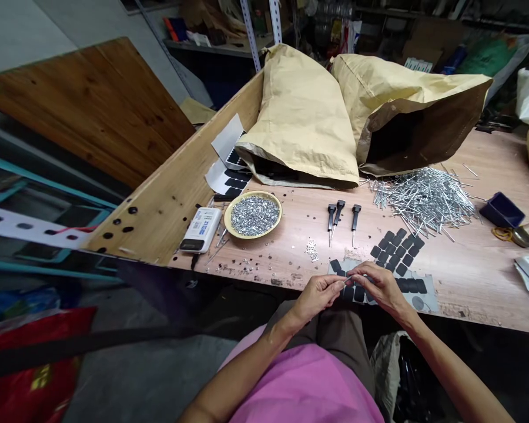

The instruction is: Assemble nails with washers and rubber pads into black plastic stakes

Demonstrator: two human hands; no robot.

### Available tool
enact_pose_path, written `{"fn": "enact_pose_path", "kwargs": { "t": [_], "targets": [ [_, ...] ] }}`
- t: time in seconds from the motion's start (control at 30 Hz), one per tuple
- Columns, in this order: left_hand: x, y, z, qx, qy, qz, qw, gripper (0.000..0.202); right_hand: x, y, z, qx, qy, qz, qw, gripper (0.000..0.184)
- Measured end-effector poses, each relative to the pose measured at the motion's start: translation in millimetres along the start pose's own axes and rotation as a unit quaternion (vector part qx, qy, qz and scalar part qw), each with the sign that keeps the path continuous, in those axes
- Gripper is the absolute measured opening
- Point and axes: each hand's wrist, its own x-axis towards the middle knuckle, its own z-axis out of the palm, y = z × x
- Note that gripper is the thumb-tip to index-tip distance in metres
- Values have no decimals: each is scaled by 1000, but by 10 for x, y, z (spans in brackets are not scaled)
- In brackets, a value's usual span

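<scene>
My left hand (321, 298) and my right hand (378, 283) meet fingertip to fingertip above the table's front edge. Both are closed in a pinch around something small and thin, mostly hidden by the fingers. Under and beside them lies a grey sheet (430, 286) with black rounded-square pads (409, 286). More such pads (395, 252) are spread in rows just behind it. Beyond my hands lie three metal pins with black heads (355, 218). A small scatter of tiny metal washers (311, 251) is left of them.
A yellow bowl (232, 234) holds many small metal pieces, beside a white device (201, 229). Loose metal pins (427, 197) form a heap at right, near a dark blue scoop (502, 210). Two large paper sacks (306, 111) lie behind. A wooden board (176, 188) borders the left.
</scene>
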Motion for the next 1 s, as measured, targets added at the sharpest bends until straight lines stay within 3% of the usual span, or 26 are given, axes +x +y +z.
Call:
{"fn": "enact_pose_path", "kwargs": {
  "t": [0.1, 0.2, 0.3, 0.4, 0.6, 0.77, 0.87, 1.0],
  "targets": [
    [9, -48, 41, 129, 82, 116, 981, 30, -18, 10, 44, -39, 33, 1, 999, 29],
    [25, -104, 75, 202, 97, 178, 958, 27, -43, 12, 63, -74, 55, -5, 996, 28],
    [35, -126, 101, 225, 97, 198, 949, 27, -70, 12, 56, -118, 71, -23, 990, 29],
    [30, -84, 126, 192, 71, 166, 965, 27, -92, 12, 32, -176, 74, -65, 979, 33],
    [7, 29, 193, 46, -20, 30, 998, 45, -131, 20, 0, -235, 64, -135, 960, 41],
    [17, 54, 254, -107, -35, -87, 990, 63, -179, -6, 55, -114, 102, -44, 987, 34],
    [33, 68, 278, -125, -21, -89, 988, 67, -188, -15, 109, -7, 141, 11, 990, 28],
    [55, 49, 302, -102, 9, -50, 993, 66, -167, -1, 202, 106, 189, 76, 973, 28]
  ]
}}
